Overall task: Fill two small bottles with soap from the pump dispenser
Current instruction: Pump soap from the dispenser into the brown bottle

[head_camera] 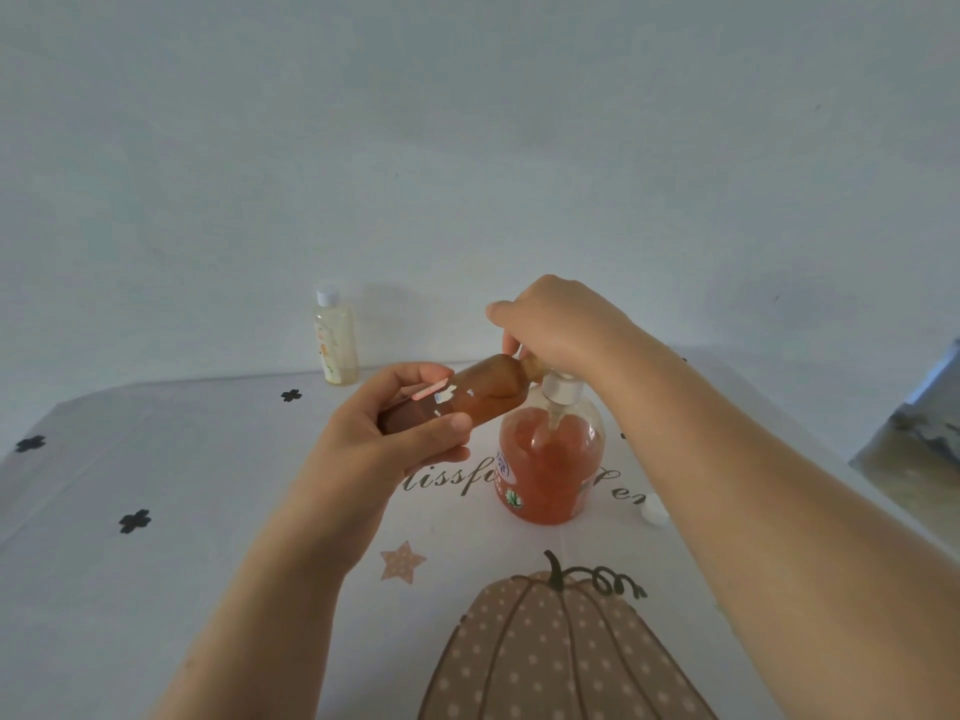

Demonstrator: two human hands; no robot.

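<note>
Hands meet above a table draped in a white cloth [208, 485] printed with black crosses, grey script and a dotted tan pumpkin [550, 652] at its near edge. The left hand [410, 428] grips a small amber plastic bottle [483, 392] in the air, fingers and thumb wrapped around its lower half. The bottle is tipped almost level, and its open neck points right toward the top of a clear round pump dispenser [550, 459] of orange soap. The dispenser stands upright near the middle of the table, on the script lettering, with a silver collar showing below the pump head. The right hand [561, 324] covers that pump head from above, fingers curled down over it and mostly hidden, with the thumb beside the amber bottle's neck. Whether the neck touches the spout cannot be told. A second small clear bottle [336, 343] of pale yellow liquid, capped in white, stands upright at the table's far edge, well left of the dispenser. A loose white cap [653, 510] lies on the cloth just right of the dispenser, beside the right forearm.
</note>
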